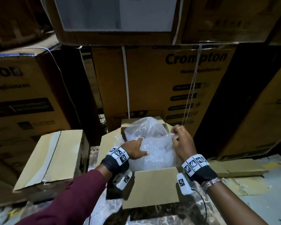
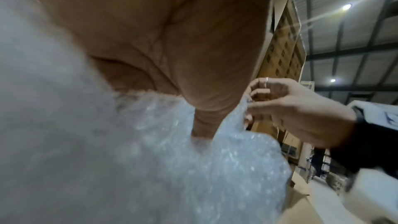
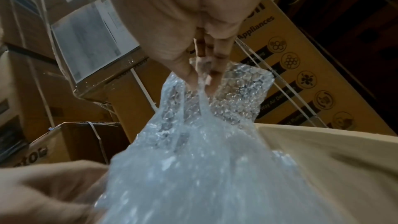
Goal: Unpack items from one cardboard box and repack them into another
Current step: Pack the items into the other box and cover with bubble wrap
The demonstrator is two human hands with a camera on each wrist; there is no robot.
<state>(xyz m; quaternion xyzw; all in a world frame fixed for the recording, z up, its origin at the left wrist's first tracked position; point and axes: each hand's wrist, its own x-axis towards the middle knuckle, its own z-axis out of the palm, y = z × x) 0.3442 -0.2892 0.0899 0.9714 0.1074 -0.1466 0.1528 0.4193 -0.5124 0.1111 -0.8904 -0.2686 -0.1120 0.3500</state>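
An open cardboard box [image 1: 152,184] stands in front of me, filled with a crumpled sheet of clear bubble wrap [image 1: 152,151] that bulges above its rim. My left hand [image 1: 142,146] lies on the wrap's left side, fingers stretched out and pressing into it, thumb spread. My right hand [image 1: 174,136] pinches the wrap's right edge between thumb and fingertips and holds it raised. The right wrist view shows that pinch [image 3: 202,74] on the bubble wrap [image 3: 204,159]. Whatever lies under the wrap is hidden. A second box [image 1: 52,159], taped shut, stands to the left.
Large printed cartons [image 1: 169,82] are stacked right behind both boxes and on either side, strapped with white bands. Flattened cardboard [image 1: 242,169] lies on the floor at the right. Loose clear plastic [image 1: 104,211] lies under the open box at the front.
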